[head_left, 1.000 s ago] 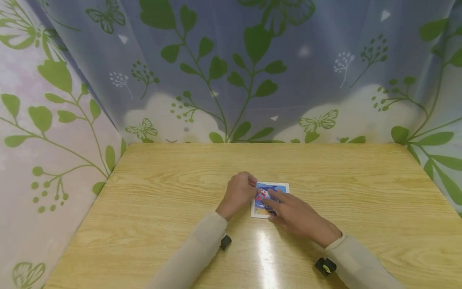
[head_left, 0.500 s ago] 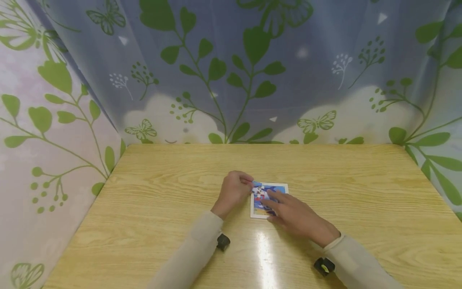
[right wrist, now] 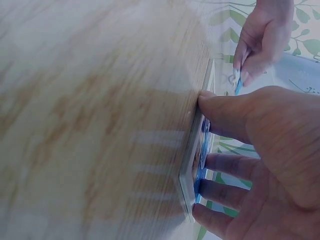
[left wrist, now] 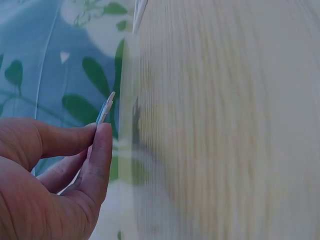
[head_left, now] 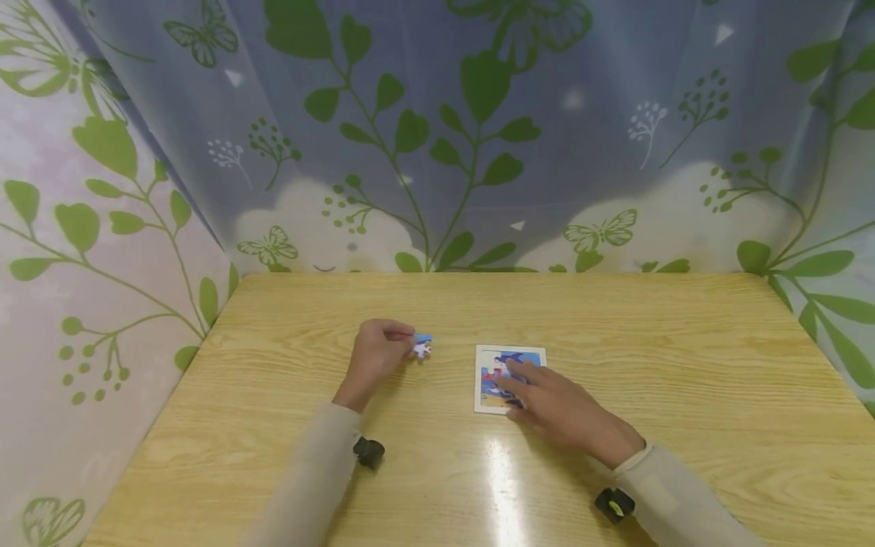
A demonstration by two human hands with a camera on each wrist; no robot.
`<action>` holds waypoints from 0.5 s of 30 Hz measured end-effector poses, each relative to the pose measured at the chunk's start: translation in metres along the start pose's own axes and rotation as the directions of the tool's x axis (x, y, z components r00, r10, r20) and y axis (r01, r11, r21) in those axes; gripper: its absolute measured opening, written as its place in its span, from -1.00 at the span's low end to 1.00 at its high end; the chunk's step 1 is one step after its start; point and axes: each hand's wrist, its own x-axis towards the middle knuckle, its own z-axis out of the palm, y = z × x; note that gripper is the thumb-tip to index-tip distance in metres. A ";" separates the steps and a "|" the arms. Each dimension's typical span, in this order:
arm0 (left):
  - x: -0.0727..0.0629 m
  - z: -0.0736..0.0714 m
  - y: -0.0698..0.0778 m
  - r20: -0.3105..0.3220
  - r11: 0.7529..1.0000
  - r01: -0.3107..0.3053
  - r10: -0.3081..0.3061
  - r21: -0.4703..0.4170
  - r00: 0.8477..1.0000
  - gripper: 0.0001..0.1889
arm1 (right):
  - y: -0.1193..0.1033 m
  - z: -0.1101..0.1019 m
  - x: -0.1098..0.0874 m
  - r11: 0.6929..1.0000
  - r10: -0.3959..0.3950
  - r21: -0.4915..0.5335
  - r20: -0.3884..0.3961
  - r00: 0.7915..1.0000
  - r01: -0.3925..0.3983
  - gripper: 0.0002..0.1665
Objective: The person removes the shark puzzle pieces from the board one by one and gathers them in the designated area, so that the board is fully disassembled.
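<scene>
Under right hand (head_left: 563,406), fingers spread: framed puzzle (head_left: 491,389); well left of it, left hand (head_left: 377,357) pinches puzzle piece (head_left: 423,346).

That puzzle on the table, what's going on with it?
A person is working on the small, white-framed puzzle with bare hands. The left hand pinches a loose piece, apart from the puzzle, off to its left. The right hand rests its fingers on the puzzle. A pale gap shows at the picture's upper left.
</scene>
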 end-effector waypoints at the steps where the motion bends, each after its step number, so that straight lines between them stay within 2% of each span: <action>1: 0.000 -0.005 -0.002 -0.009 1.000 0.008 -0.008 -0.002 1.000 -0.85 | 0.000 0.000 0.000 1.000 -0.003 0.000 -0.003 1.000 0.003 -0.43; 8: -0.002 -0.028 -0.013 -0.046 0.999 0.043 -0.042 0.018 0.998 -0.83 | 0.002 0.001 -0.001 1.000 -0.019 -0.010 -0.016 1.000 0.019 -0.43; 15: -0.005 -0.036 -0.017 -0.061 0.997 0.040 -0.037 0.063 0.997 -0.84 | 0.002 0.001 -0.002 1.000 -0.016 -0.011 -0.015 1.000 0.016 -0.43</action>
